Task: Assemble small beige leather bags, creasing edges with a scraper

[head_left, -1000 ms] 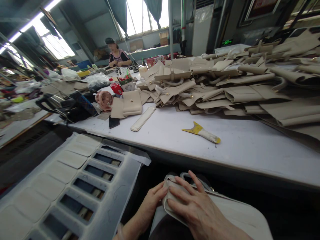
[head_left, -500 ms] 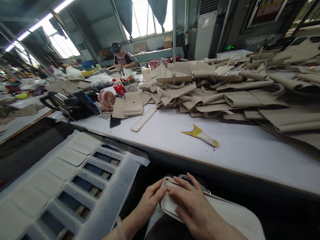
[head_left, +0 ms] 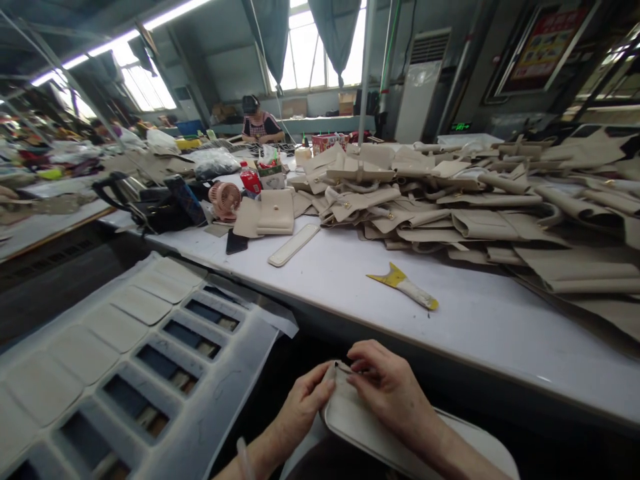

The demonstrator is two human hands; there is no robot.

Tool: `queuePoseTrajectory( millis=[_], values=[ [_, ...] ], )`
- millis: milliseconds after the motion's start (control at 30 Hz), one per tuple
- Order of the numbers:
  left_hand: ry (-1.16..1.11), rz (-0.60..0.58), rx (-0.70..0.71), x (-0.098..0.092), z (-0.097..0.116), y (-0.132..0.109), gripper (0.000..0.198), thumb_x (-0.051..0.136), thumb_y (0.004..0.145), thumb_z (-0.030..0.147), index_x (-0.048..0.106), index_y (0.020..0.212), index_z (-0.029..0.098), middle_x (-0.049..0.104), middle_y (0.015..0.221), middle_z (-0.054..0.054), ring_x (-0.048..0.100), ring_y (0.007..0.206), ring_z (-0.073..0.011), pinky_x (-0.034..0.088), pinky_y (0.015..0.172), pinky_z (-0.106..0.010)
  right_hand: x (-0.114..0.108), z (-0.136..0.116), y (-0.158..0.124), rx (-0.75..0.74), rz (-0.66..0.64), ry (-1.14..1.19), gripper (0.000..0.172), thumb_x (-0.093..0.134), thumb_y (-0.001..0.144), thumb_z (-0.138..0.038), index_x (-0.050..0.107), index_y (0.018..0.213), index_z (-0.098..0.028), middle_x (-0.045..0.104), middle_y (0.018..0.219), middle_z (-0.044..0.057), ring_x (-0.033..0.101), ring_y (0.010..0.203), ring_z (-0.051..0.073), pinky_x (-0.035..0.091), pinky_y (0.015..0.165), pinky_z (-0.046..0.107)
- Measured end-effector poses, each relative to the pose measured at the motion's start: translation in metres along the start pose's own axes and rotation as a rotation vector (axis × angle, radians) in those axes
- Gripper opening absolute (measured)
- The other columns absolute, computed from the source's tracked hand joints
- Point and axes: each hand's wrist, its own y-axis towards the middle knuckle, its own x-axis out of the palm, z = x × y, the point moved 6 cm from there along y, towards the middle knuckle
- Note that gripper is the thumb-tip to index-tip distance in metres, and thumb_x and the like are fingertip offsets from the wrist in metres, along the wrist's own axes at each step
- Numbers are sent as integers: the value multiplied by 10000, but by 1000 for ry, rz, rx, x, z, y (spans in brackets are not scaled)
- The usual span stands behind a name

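In the head view, our left hand [head_left: 303, 399] grips a corner of the off-white piece [head_left: 351, 410], held low beside the counter [head_left: 340, 287]; our right hand [head_left: 395, 387] curls its fingers near that corner, whether gripping we cannot tell.

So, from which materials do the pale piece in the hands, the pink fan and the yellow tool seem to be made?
Pale piece: probably leather or imitation leather, judging by its smooth, low-sheen surface.
Pink fan: likely matt moulded plastic, from its even colour and slotted front.
Yellow tool: perhaps plastic or painted metal, unclear; flat, with a worn, whitish handle.
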Motion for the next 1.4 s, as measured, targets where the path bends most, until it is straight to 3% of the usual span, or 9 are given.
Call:
queuePoseTrajectory(
  millis=[133,267,433,600,800,967,1100,1233,1400],
  values=[
    [3,21,3,-1,-2,1,490,628,874,490,643,1261,189,669,1226,-81,568,1137,-289,415,983,-347,8,1,10,-45,-147,-389,81,563,868,-163,637,841,-183,632,940,38,632,796,165,477,717,268],
    [-10,17,-15,-2,-5,1,514,640,863,500,637,1276,194,668,1226,-84,555,1156,-304,411,992,-360,22,5,15,-108,-282,-676,247,446,934,-177,646,787,-172,644,850,48,618,692,163,401,626,276],
    [-50,-6,-37,-2,-7,1,522,641,864,495,625,1303,213,673,1221,-72,548,1172,-312,417,973,-348,22,14,33,-35,-253,-645,210,500,863,-144,641,710,-165,671,779,48,601,656,153,358,605,270],
    [-78,-24,-61,0,-5,0,533,644,867,484,600,1330,224,657,1259,-69,551,1174,-302,414,965,-339,0,15,41,67,-140,-543,254,507,894,-189,635,674,-186,668,685,11,595,643,144,384,599,254],
    [-168,-44,-88,2,-7,-1,490,658,870,409,607,1313,207,655,1245,-79,545,1168,-284,393,1002,-356,-20,-27,-19,-266,-9,-384,217,443,959,-171,656,981,-199,680,992,54,569,989,204,445,899,342],
    [-331,-40,-104,7,-14,-2,441,625,891,333,602,1305,180,659,1208,-99,576,1087,-252,415,948,-333,-12,-32,-68,-411,138,-528,191,540,867,-96,651,983,-199,676,867,49,588,897,221,478,826,364],
    [-463,-93,-150,18,-11,-4,443,593,884,327,604,1287,142,642,1228,-131,594,1067,-270,439,910,-341,-24,-14,-85,-377,311,-621,189,574,872,-131,649,1038,-182,673,941,76,593,946,229,492,825,354],
    [-403,-37,-157,15,-9,-2,438,573,894,352,612,1276,142,631,1272,-132,573,1155,-293,436,957,-345,-44,6,-106,-322,385,-642,204,619,870,-189,677,1065,-169,664,1005,90,576,990,238,482,867,354],
    [1,15,-67,-3,-8,1,495,613,879,439,592,1320,217,602,1353,-82,519,1271,-293,387,1089,-363,-88,48,-139,54,608,-408,197,627,886,-307,716,1048,-239,664,1064,61,578,1048,227,459,934,333]
  ],
)
